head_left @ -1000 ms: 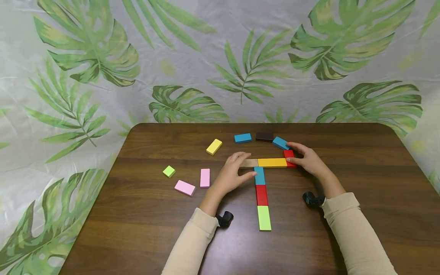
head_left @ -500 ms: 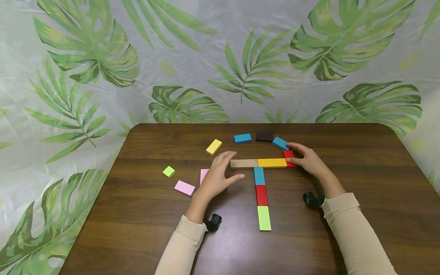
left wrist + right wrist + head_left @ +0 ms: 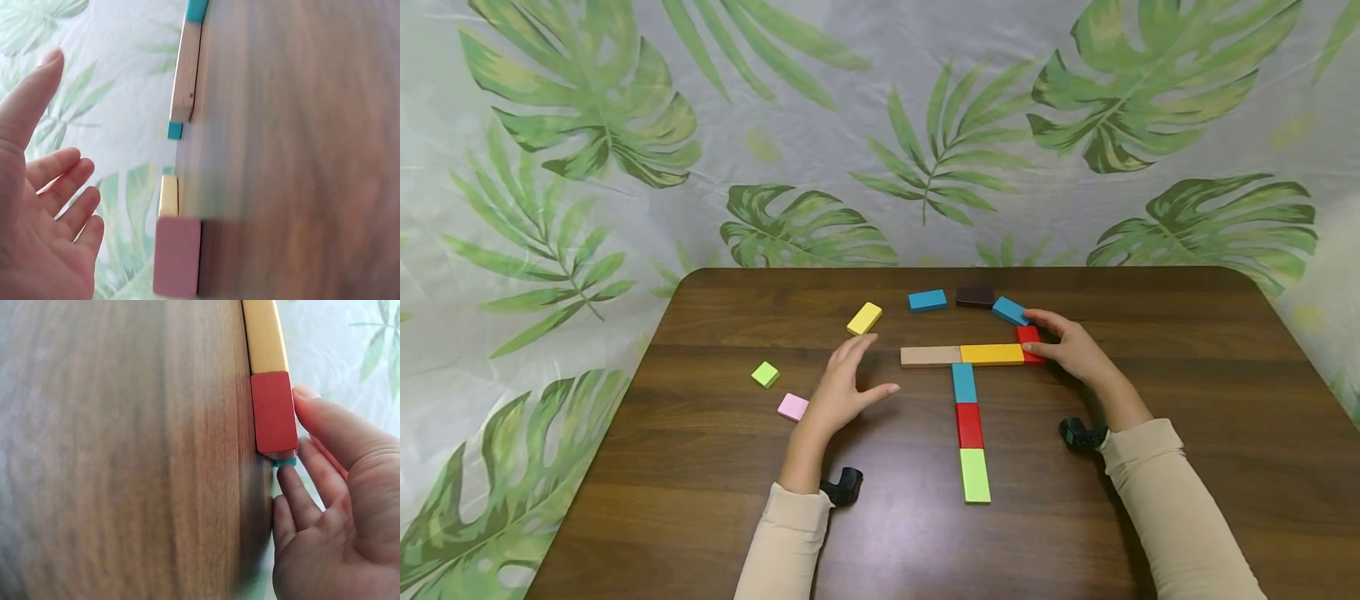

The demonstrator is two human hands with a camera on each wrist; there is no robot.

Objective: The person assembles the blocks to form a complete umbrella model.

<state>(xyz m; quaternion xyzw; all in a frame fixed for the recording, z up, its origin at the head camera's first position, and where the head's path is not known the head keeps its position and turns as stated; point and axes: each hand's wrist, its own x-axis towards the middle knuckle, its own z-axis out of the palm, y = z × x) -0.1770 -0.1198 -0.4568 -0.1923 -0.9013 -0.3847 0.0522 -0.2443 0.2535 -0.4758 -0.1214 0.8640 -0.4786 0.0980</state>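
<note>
My left hand (image 3: 835,396) is held over the table with thumb and fingers spread and nothing in them. Below its wrist a pink block (image 3: 792,407) partly shows; a pink block end (image 3: 177,256) also stands near the palm in the left wrist view. My right hand (image 3: 1070,350) lays its thumb on a red block (image 3: 274,411). Its index fingertip is right at the corner of a blue block (image 3: 1011,311). Leftward from the red block run a yellow-orange block (image 3: 992,355) and a plain wood block (image 3: 930,357). Blue, red (image 3: 969,426) and lime blocks extend toward me.
Loose on the brown table (image 3: 700,500) lie a small lime block (image 3: 765,374), a light yellow block (image 3: 864,318), another blue block (image 3: 927,301) and a dark brown block (image 3: 975,297). A leaf-print cloth (image 3: 925,125) hangs behind the table's far edge.
My left hand has drawn away from the plain wood block, moving left and now covering one pink block in the head view. The right hand stays at the red block.
</note>
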